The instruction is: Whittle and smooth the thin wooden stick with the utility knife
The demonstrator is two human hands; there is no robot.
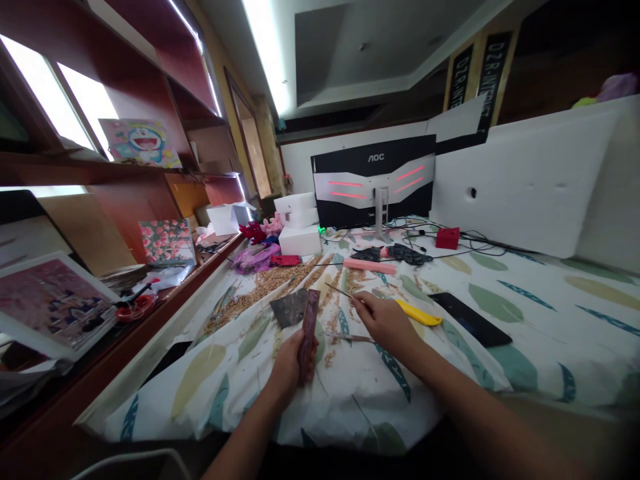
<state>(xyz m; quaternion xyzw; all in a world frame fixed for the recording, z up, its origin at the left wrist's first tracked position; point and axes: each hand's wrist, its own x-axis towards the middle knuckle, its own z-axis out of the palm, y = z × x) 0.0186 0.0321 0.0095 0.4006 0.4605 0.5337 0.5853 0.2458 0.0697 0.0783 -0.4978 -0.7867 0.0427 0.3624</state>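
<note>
My left hand (pixel 293 360) is closed around the lower part of a long, narrow reddish-brown bar (pixel 311 317), which looks like wood and stands tilted upward. My right hand (pixel 383 323) pinches a thin, pointed metal tool (pixel 338 291). Its tip points left toward the bar, with a gap between them. Behind the bar lies a dark grey sheet (pixel 290 308), perhaps sandpaper. A thin flat strip (pixel 353 337) rests on the cloth between my hands. Beyond my right wrist lies a yellow curved handle (pixel 420 313); the rest of that thing is hidden.
A leaf-patterned cloth (pixel 200 383) covers the table, with wood shavings (pixel 270 283) scattered over it. A black flat panel (pixel 473 320) lies at right. Farther back are a pink bar (pixel 370 267), a red box (pixel 447 238), black cables and a monitor (pixel 375 180). Shelves (pixel 165 287) border the left.
</note>
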